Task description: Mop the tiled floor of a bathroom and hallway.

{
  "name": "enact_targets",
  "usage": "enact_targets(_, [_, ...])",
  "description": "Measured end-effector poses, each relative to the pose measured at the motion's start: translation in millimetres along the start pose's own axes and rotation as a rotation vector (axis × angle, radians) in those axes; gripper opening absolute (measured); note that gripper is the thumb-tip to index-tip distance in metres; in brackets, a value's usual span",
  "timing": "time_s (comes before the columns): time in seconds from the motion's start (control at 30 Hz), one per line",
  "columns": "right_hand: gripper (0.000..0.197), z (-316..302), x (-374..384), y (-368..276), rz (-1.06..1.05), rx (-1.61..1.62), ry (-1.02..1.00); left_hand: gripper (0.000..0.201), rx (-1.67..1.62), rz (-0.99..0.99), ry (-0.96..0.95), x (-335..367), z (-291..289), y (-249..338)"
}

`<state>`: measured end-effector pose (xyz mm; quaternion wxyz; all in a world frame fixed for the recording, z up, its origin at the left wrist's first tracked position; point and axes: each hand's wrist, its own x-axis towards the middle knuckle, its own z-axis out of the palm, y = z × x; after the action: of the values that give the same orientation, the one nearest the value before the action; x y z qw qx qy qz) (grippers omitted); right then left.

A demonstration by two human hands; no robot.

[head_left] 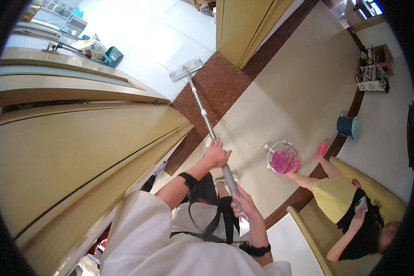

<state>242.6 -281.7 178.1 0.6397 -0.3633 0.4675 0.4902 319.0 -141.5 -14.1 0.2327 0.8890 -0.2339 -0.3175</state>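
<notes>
My left hand (pixel 217 154) is wrapped round the grey pole of a flat mop (pixel 202 108), about midway along. Lower down, my right hand (pixel 244 201) grips the thick grey end of the same handle. The pole slants up and away from me to a pale rectangular mop head (pixel 186 70). That head lies flat on the white tiles where they meet a brown stone threshold (pixel 211 87) in the doorway. The underside of the mop head is hidden.
Wooden door panels (pixel 87 133) flank the doorway on the left and another door (pixel 244 27) stands beyond. At right, a person in yellow shorts (pixel 333 198) is near a round pink shaggy thing (pixel 285 158) and a teal bucket-like container (pixel 347 126). A green bin (pixel 112 56) stands far left.
</notes>
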Motion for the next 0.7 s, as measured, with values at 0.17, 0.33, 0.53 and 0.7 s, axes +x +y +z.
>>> enact_targets(0.17, [0.056, -31.5, -49.0, 31.6, 0.037, -0.032, 0.054, 0.044, -0.095, 0.001, -0.023, -37.2, 12.0, 55.3])
enact_targets(0.33, [0.057, -66.5, -71.2, 66.4, 0.056, -0.055, 0.023, 0.045, -0.098, 0.026, -0.096, -57.4, 41.3, 86.3])
enact_targets(0.53, [0.057, -40.0, -66.7, 21.5, -0.059, -0.263, 0.039, 0.047, -0.066, -0.001, -0.102, -41.5, 4.3, 70.2])
enact_targets(0.7, [0.058, -10.6, -83.6, 8.9, -0.080, -0.319, 0.015, 0.050, -0.122, -0.006, -0.041, -41.8, -39.0, 58.7])
